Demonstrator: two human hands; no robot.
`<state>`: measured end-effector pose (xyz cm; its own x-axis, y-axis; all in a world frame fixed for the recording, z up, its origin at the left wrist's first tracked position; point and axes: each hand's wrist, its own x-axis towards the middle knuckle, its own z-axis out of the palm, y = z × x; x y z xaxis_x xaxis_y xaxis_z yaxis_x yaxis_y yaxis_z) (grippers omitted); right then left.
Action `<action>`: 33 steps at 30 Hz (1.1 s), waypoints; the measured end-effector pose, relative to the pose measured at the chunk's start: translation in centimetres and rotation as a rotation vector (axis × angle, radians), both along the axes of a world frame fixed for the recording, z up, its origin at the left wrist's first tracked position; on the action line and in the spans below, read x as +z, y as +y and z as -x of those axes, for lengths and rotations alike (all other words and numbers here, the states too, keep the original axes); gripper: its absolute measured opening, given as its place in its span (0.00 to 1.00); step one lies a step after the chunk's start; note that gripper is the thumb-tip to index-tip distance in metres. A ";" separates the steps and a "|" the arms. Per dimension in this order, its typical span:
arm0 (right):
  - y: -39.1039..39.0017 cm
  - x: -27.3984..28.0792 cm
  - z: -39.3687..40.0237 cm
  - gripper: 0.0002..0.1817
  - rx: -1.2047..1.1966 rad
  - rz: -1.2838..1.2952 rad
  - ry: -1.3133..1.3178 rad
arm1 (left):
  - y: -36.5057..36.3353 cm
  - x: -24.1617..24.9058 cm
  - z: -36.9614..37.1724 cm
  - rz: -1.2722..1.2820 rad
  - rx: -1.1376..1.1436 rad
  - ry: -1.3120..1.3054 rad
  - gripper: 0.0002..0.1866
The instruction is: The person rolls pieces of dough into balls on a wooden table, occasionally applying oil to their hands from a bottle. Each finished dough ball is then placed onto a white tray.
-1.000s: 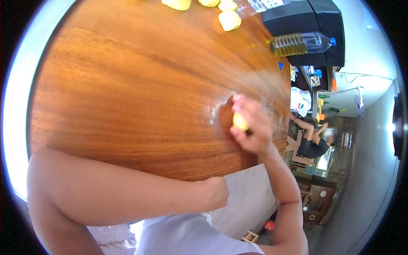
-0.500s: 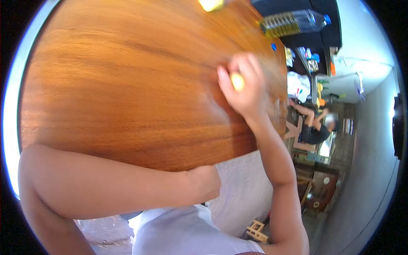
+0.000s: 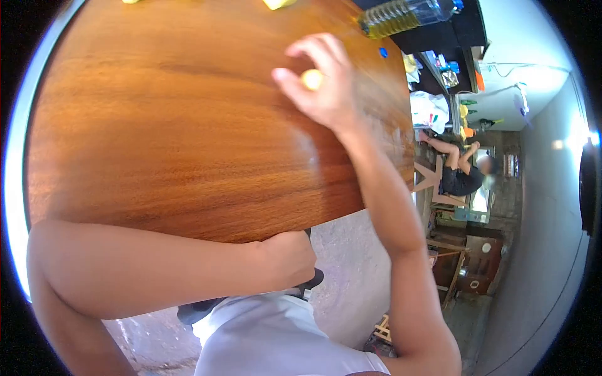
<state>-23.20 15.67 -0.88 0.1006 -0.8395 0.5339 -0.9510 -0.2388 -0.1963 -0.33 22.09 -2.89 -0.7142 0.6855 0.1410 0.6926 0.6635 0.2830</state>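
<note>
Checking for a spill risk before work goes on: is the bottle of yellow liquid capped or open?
Capped: a blue cap sits on the neck of the bottle.

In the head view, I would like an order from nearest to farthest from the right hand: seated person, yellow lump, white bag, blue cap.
1. Yellow lump, in the right hand's grip
2. Blue cap, right, on table
3. White bag, farther right
4. Seated person, right background
</note>
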 end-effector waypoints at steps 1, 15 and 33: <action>-0.6 0.4 -2.0 0.14 0.040 -0.024 -0.025 | 0.5 -0.3 0.0 0.047 0.007 -0.001 0.08; -2.1 0.1 -3.9 0.10 0.082 0.042 0.009 | -0.1 0.1 -0.1 0.055 0.012 -0.039 0.10; 3.0 1.0 -3.4 0.14 0.232 -0.170 -0.030 | -0.1 -0.1 -0.3 -0.006 0.015 0.052 0.10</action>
<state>-19.79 18.70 0.13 0.2872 -0.8733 0.3935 -0.8678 -0.4111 -0.2791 0.01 22.01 -3.01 -0.7158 0.6741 0.1822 0.6968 0.6722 0.2504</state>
